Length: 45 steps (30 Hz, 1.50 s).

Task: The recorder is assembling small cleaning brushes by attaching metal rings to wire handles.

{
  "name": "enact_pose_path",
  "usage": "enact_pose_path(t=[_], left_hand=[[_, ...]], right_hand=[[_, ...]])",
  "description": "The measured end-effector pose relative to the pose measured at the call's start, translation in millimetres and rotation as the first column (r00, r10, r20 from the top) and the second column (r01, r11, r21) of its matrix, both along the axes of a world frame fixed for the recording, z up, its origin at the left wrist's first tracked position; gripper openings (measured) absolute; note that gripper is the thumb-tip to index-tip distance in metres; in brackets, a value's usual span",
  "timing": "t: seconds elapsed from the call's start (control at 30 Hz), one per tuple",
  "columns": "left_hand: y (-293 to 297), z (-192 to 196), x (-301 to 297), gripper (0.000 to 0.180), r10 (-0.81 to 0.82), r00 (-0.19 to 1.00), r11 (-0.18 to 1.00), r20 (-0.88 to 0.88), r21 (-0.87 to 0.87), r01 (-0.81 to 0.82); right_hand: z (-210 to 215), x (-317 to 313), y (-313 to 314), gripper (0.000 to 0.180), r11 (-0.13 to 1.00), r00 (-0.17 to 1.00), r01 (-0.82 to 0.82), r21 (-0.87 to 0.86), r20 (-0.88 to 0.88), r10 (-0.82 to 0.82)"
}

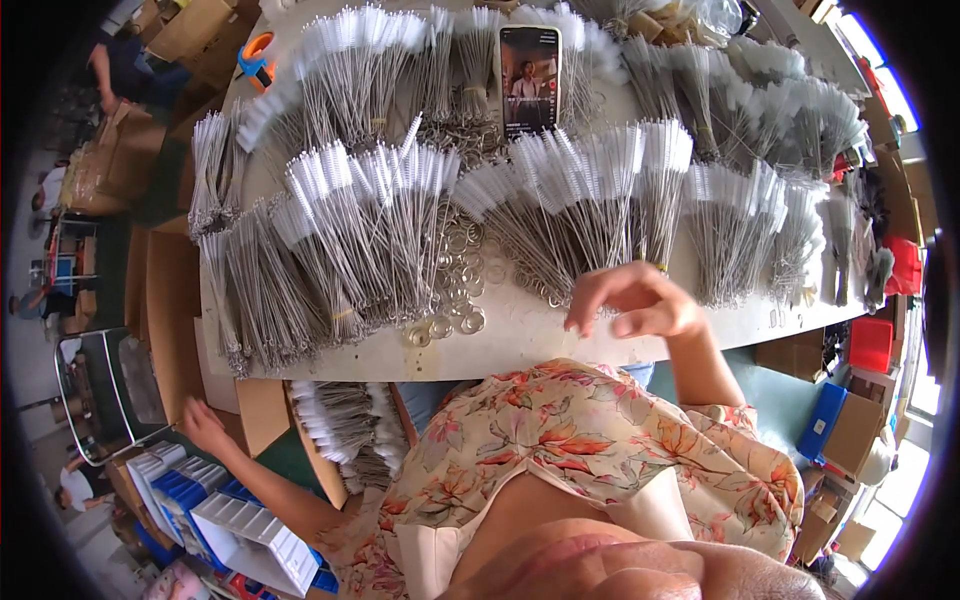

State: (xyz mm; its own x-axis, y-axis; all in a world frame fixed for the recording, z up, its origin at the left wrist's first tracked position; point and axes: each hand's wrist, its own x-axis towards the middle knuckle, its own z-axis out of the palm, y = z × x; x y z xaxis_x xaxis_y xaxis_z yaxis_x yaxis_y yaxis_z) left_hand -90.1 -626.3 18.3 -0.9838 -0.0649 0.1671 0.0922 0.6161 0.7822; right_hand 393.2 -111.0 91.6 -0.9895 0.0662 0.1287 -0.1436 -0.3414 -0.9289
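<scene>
Single head view, looking steeply down (fisheye-bent), close over the white table (520, 345)

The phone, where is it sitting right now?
In the head view the phone stands propped at the table's far side, just right of centre, among bundles of white-tipped wire brushes, beyond the right hand.

Metal key rings (455, 285): loose silver heap, flat on white table between bundled wire brushes (350, 235).

White worktable (520, 345) — cardboard boxes (190, 25) around, bright window (880, 70) right.
</scene>
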Motion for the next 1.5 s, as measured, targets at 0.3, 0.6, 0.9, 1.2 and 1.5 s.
enact_pose_path(t=[0.3, 0.6, 0.9, 1.2, 1.5], left_hand=[[390.1, 94.7, -19.5, 0.021, -0.669, 0.734, 0.735, 0.116, -0.047, 0.677], [470.3, -33.4, -96.8, 0.021, -0.442, 0.784, 0.837, 0.436, -0.112, 0.535], [473.2, -30.6, -70.1, 0.02, -0.428, 0.829, 0.878, 0.359, -0.052, 0.476], [471.8, -25.1, -50.0, 0.013, -0.469, 0.764, 0.882, 0.442, 0.276, 0.382], [517.6, 45.6, -27.1, 0.019, -0.283, 0.864, 0.672, -0.417, 0.557, 0.488]], right_hand=[[55.5, 33.8, 77.3, 0.039, 0.863, 0.938, 0.318, 0.393, -0.002, -0.345], [38.9, 1.8, 185.5, 0.025, 0.691, 0.792, 0.348, 0.633, 0.196, -0.578], [-52.1, -98.1, 278.0, 0.026, 0.615, 0.56, 0.196, 0.764, 0.427, -0.71], [-71.4, -113.3, 277.6, 0.028, 0.411, 0.471, 0.19, 0.892, 0.284, -0.835], [-24.0, -103.0, 295.0, 0.021, 0.165, 0.24, 0.876, 0.453, -0.113, -0.964]])
